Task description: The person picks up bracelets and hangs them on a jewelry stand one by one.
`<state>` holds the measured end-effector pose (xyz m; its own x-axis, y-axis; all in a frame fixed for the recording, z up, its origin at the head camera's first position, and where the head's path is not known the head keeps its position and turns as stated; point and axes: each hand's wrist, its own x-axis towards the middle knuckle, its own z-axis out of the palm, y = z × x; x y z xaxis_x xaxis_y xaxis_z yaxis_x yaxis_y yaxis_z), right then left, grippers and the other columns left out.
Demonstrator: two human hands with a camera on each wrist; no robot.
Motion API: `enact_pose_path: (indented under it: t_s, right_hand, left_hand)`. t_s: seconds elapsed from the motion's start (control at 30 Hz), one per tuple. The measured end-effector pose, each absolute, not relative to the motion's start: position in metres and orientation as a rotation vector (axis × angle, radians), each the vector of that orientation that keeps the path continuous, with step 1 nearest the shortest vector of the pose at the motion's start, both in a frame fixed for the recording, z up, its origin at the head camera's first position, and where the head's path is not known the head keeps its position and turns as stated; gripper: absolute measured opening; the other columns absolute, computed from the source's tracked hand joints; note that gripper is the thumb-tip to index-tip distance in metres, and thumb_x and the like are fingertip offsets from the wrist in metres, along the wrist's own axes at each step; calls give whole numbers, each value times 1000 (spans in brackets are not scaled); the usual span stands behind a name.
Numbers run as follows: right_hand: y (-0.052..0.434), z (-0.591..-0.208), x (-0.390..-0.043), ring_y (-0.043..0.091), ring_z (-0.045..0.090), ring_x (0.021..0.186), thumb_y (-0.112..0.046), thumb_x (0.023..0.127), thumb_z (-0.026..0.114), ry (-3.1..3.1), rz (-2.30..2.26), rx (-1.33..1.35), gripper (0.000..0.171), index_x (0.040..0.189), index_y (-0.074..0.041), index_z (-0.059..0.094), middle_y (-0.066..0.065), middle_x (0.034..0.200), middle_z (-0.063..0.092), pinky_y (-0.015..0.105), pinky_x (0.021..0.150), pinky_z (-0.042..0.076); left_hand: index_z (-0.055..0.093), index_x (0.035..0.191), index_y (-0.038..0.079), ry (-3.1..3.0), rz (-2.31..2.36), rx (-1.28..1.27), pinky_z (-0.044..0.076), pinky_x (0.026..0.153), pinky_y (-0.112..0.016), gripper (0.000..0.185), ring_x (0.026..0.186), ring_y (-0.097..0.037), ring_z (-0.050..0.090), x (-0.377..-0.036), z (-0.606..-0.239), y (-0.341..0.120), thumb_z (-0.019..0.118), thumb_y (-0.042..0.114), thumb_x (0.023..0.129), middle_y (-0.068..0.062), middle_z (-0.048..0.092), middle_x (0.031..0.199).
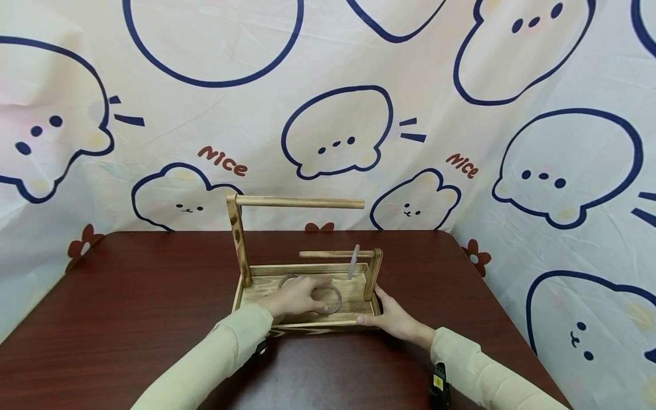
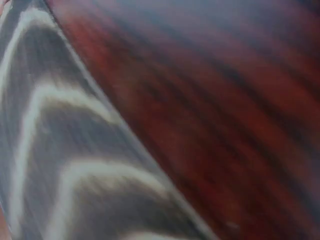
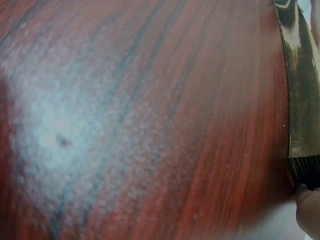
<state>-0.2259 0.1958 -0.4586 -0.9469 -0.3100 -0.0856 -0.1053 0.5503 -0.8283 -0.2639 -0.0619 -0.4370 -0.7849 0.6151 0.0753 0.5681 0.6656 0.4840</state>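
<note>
A wooden jewelry stand with a shallow tray base sits on the table, its tall bar at left and its shorter bar at right. Inside the tray my left hand reaches over a thin bangle, index finger and thumb spread apart across it. Another bangle lies partly hidden behind that hand. A pale bangle hangs from the shorter bar. My right hand grips the tray's right front corner, thumb along the front rim. The left wrist view has the tray's dark-grained wood close up.
The dark red-brown table reaches out around the stand. Behind it and along the sides hangs a pale curtain with cartoon outlines. In the right wrist view, the tray's side borders the glossy tabletop.
</note>
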Motion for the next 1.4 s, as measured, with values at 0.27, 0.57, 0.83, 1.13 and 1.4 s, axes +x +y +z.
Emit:
enact_pose_path:
  t_s: [0.27,0.57,0.83,1.13,1.4]
  right_hand:
    - [195,-456,-224,32,13,139,-30,76,75,2559,-1354,-367,101,147,-2,9,16,152,14,52,108,21]
    - [195,-457,-225,32,13,139,-29,75,75,2554,-1364,-369,102,147,-1,8,17,152,13,52,108,20]
    - [195,-457,-224,31,13,139,-30,76,75,2559,-1363,-367,101,147,-3,9,16,152,14,52,108,21]
    - [194,-458,-224,32,15,139,-23,76,75,2569,-1360,-367,98,147,-1,11,17,152,15,52,107,23]
    - [196,-458,-225,31,14,139,-30,75,75,2568,-1360,-372,101,147,-3,10,15,152,14,51,107,22]
  left_hand:
    - [43,137,9,2638,791,999,36,102,-40,77,126,-24,44,-272,-444,-53,75,39,74,-6,47,138]
    - [40,137,3,2623,759,1039,35,103,-40,82,126,-27,43,-274,-448,-55,79,29,69,-11,46,138]
    - [50,131,13,2747,657,974,40,97,-41,77,119,-25,50,-272,-445,-54,79,41,66,-5,54,131]
    - [53,129,20,2783,624,902,43,91,-44,75,114,-25,54,-269,-445,-53,78,47,64,-3,57,128]
    - [52,130,18,2799,638,928,45,88,-41,77,111,-24,56,-270,-443,-52,78,47,64,-5,58,126]
